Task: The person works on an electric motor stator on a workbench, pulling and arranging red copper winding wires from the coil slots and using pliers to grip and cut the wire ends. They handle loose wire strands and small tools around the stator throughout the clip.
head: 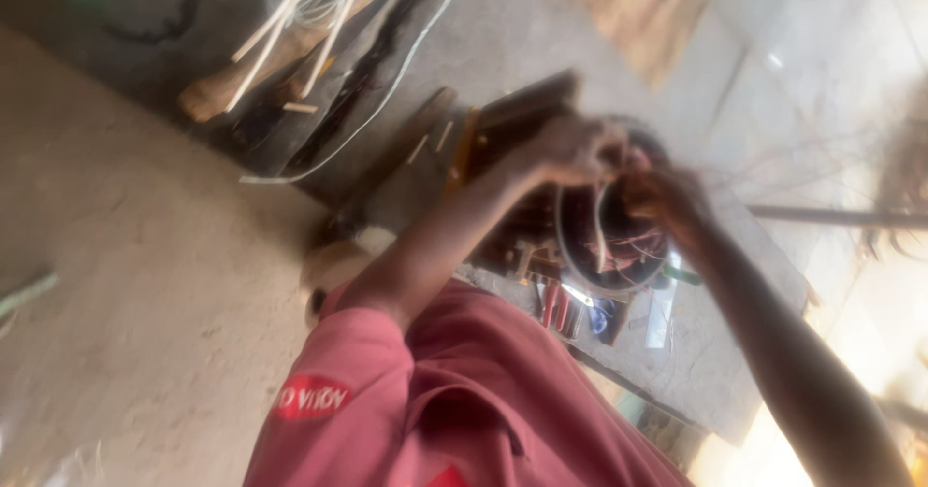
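Observation:
The picture is blurred and tilted. A round dark metal ring (pixel 580 272) filled with thin reddish wires (pixel 633 247) sits on a low work surface. My left hand (pixel 572 149) is at the ring's upper edge, fingers curled around a bundle of the wires. My right hand (pixel 667 200) is just to its right, fingers pinched on the same wires over the ring. A pale strand (pixel 599 231) hangs down between the hands. My pink-red shirt (pixel 454 400) fills the lower middle.
Red-handled pliers (pixel 553 303) and a blue item (pixel 601 315) lie below the ring. Wooden blocks (pixel 522 100) stand behind it. White sticks and cables (pixel 290 23) are piled at the upper left. A dark rod (pixel 841 218) runs off right. Cardboard (pixel 638 14) lies on the concrete floor.

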A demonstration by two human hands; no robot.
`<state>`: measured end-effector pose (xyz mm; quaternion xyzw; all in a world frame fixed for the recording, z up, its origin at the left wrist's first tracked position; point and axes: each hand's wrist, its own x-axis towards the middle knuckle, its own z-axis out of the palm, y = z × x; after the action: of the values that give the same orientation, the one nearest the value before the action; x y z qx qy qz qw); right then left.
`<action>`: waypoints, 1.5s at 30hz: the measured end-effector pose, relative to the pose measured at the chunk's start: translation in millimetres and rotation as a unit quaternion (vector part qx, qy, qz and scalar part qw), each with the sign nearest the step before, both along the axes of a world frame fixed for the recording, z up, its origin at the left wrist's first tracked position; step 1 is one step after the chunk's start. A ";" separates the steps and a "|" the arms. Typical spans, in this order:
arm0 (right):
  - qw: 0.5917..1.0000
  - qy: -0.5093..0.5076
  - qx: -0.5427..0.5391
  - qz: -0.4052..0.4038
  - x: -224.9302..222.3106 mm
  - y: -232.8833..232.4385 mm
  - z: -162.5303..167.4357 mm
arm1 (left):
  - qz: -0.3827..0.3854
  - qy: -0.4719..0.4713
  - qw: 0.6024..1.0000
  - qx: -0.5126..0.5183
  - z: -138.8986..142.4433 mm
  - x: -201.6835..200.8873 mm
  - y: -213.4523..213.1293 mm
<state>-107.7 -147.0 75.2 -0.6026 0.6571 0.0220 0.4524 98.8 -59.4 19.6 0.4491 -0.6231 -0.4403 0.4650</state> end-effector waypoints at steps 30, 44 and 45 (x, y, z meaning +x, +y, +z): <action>0.834 0.026 -0.336 0.437 13.5 6.5 17.0 | 0.004 0.023 0.999 0.030 3.2 5.0 1.8; 0.880 -0.003 -0.355 0.315 -113.9 136.1 91.5 | 0.060 -0.010 0.993 -0.098 -37.7 -8.0 9.9; 0.942 0.063 -0.163 0.285 -130.6 159.2 78.7 | 0.112 -0.039 0.988 -0.102 -35.0 -9.3 16.1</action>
<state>-238.3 12.2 153.9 -0.8276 0.4794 0.0806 0.2808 89.6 -43.4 -15.4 0.4832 -0.6278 -0.3015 0.5306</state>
